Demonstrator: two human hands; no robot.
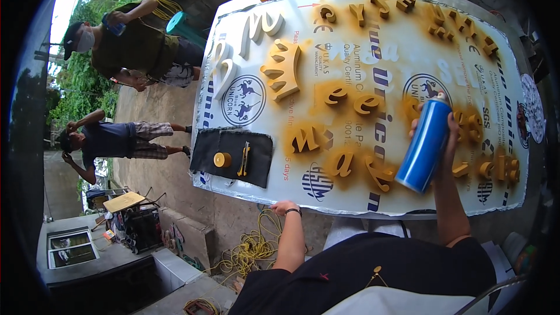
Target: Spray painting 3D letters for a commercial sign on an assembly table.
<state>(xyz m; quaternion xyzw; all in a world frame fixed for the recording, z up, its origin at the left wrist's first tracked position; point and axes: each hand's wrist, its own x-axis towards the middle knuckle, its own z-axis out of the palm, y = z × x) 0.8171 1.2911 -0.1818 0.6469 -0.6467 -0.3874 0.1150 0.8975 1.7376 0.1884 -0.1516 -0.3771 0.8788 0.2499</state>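
Note:
My right hand (448, 140) is wrapped round a blue spray can (424, 146), tilted above the right part of a film-covered panel (344, 184). Below and around the can lie several cut-out letters, such as a letter (366, 103) coated gold-brown, with overspray haloing them. A crown cut-out (282, 70) is partly gold on its side. Larger pale script letters (262, 28) lie at the far left. At the panel's near edge is my left hand (284, 207), its fingers curled; whether they grip the edge is hidden.
A black cloth (230, 154) on the panel's near left bears a round gold-coloured lid (221, 159) and a slim yellow-stained tool (244, 159). Two people (125, 41) stand beyond the left side, one wearing a mask. Yellow hose or cord (254, 245) lies coiled on the floor.

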